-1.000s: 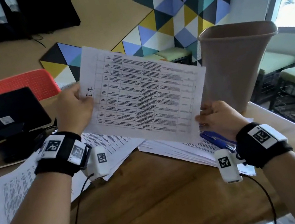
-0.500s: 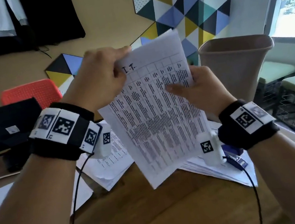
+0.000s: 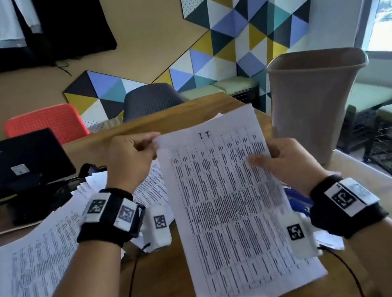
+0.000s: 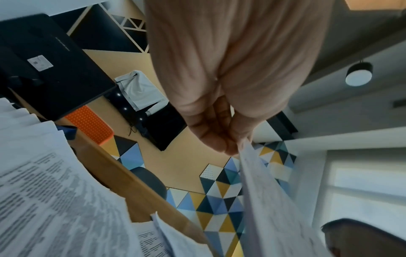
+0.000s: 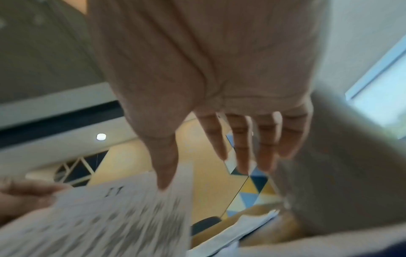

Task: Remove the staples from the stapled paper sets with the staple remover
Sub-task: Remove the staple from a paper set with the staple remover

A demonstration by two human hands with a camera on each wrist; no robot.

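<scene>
the paper set point(image 3: 229, 210) is hanging in the air above the wooden desk point(image 3: 159, 272), held between both hands. its long axis is running away from the person, with the headed top edge pointing toward the far wall and the bottom edge nearest the body. the left hand point(image 3: 129, 164) is pinching the top left corner between thumb and closed fingertips. the right hand point(image 3: 289, 163) is steadying the right edge, thumb lying on the printed face and fingers spread fairly straight behind the sheet. half a second ago the set was raised higher and tilted more steeply toward the face; a second ago it was lying sideways. loose papers point(image 3: 27, 269) are lying on the desk to the left, and a brown bin point(image 3: 314, 111) is standing at the right.
</scene>
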